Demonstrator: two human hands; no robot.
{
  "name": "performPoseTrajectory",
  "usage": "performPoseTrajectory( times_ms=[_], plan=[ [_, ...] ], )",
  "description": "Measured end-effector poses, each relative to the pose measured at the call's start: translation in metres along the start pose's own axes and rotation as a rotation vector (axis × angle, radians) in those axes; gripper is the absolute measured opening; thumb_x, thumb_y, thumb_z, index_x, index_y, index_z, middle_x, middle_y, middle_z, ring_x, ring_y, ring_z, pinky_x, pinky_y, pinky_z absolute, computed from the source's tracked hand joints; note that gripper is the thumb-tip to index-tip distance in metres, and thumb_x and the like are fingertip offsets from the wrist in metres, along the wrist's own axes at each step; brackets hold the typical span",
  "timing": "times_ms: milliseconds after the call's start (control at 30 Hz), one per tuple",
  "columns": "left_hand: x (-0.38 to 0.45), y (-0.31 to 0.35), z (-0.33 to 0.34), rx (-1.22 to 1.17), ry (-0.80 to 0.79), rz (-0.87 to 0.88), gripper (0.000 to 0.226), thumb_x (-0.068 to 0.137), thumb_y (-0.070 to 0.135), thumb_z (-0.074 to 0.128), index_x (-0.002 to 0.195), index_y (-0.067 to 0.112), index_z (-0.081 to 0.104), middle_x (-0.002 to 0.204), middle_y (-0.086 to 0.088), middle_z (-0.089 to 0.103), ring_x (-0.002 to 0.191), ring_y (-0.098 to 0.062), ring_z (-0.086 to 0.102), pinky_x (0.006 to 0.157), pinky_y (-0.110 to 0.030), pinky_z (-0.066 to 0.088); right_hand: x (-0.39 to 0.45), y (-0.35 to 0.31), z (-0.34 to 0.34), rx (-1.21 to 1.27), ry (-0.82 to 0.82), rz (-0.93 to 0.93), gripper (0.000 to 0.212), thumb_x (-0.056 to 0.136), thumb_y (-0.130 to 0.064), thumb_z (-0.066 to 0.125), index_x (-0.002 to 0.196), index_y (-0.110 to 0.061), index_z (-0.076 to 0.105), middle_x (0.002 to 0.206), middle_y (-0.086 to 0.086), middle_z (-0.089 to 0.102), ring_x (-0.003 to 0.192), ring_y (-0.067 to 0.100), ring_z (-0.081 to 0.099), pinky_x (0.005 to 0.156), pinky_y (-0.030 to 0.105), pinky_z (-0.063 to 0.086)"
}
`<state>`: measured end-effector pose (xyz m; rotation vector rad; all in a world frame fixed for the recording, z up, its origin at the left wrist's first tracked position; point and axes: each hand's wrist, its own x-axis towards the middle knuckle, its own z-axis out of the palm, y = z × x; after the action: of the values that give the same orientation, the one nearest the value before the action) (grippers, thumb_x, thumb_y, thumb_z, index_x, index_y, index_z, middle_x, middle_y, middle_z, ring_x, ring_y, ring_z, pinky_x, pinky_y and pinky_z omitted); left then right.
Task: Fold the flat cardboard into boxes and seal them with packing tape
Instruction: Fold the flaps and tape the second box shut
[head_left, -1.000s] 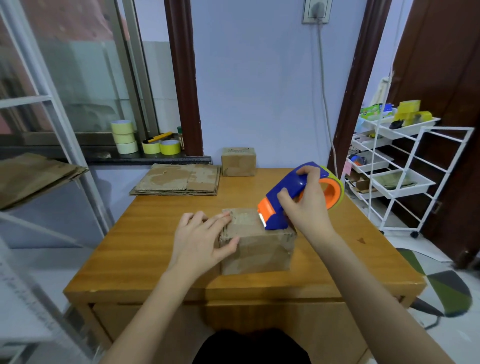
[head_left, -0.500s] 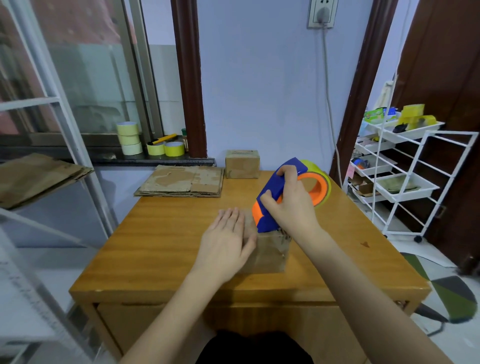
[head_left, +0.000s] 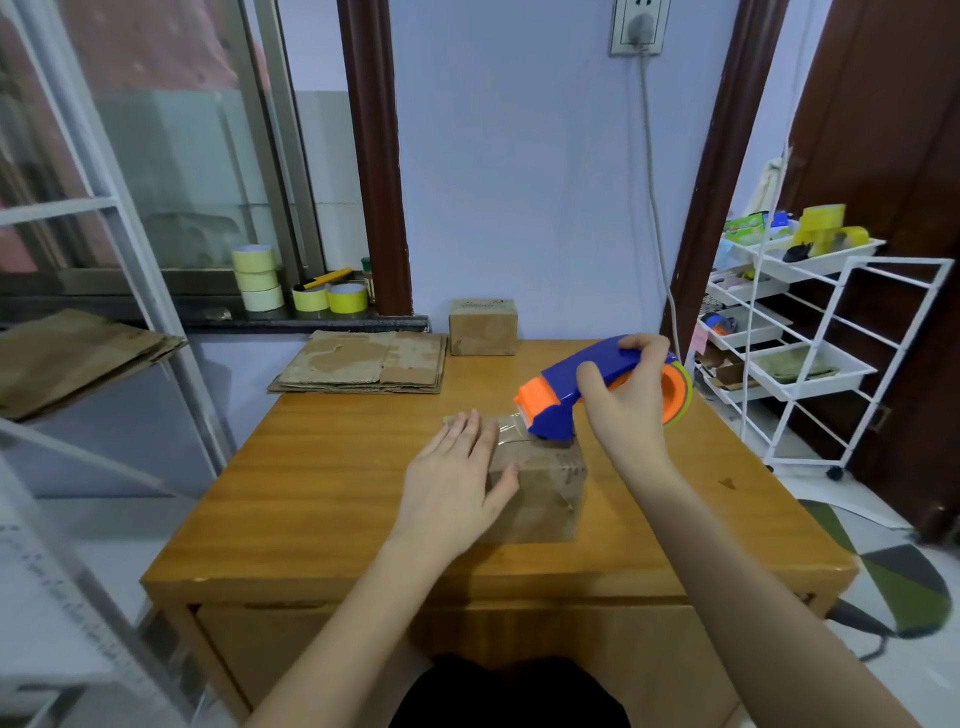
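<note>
Since a second ago, when the right hand (head_left: 626, 400) gripped the tape dispenser (head_left: 597, 384) just beyond the left hand's (head_left: 457, 478) flat fingertips, it now sits rightward, clear tape stretching across the cardboard box (head_left: 540, 483), so sealing seems underway.

Legible text: none | small brown cardboard box at table's far edge (head_left: 483, 326): faint dark print on top, unreadable | labels, brands, numbers: none discernible
</note>
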<state>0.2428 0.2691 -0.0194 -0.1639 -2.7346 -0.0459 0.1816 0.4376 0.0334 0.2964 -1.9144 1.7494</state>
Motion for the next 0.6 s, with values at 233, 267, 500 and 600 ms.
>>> performPoseTrajectory(
  times_ms=[233, 267, 500, 600],
  plan=[
    [0.004, 0.002, -0.001, -0.014, 0.018, -0.002, 0.084, 0.082, 0.060, -0.001, 0.143, 0.022, 0.042, 0.151, -0.005, 0.035, 0.142, -0.015, 0.029, 0.110, -0.022, 0.007, -0.005, -0.002, 0.008, -0.469, -0.146, -0.242, 0.033, 0.083, -0.014, 0.061, 0.104, -0.015, 0.036, 0.073, 0.007, 0.056, 0.065, 0.027, 0.055, 0.054, 0.038, 0.043],
    [0.003, 0.002, -0.002, -0.028, 0.015, 0.000, 0.085, 0.082, 0.060, -0.001, 0.142, 0.021, 0.043, 0.151, -0.006, 0.036, 0.142, -0.016, 0.029, 0.110, -0.022, 0.006, -0.005, -0.004, 0.012, -0.529, -0.154, -0.279, 0.033, 0.083, -0.016, 0.061, 0.106, -0.012, 0.037, 0.075, 0.010, 0.056, 0.064, 0.028, 0.055, 0.051, 0.036, 0.040],
    [0.001, 0.007, 0.001, -0.019, -0.023, -0.079, 0.073, 0.089, 0.062, 0.004, 0.146, 0.027, 0.035, 0.156, -0.009, 0.022, 0.145, -0.021, 0.019, 0.115, -0.031, 0.019, -0.006, -0.015, 0.020, -0.679, -0.231, -0.351, 0.034, 0.085, -0.016, 0.058, 0.114, -0.007, 0.041, 0.077, 0.008, 0.051, 0.066, 0.029, 0.054, 0.053, 0.038, 0.044],
    [0.000, 0.008, 0.001, -0.006, -0.005, -0.074, 0.082, 0.085, 0.061, -0.001, 0.148, 0.021, 0.033, 0.151, -0.012, 0.033, 0.142, -0.023, 0.028, 0.116, -0.031, 0.015, -0.007, -0.013, 0.019, -0.656, -0.218, -0.334, 0.035, 0.085, -0.017, 0.058, 0.114, -0.008, 0.041, 0.079, 0.011, 0.054, 0.066, 0.029, 0.055, 0.053, 0.038, 0.044]
  ],
)
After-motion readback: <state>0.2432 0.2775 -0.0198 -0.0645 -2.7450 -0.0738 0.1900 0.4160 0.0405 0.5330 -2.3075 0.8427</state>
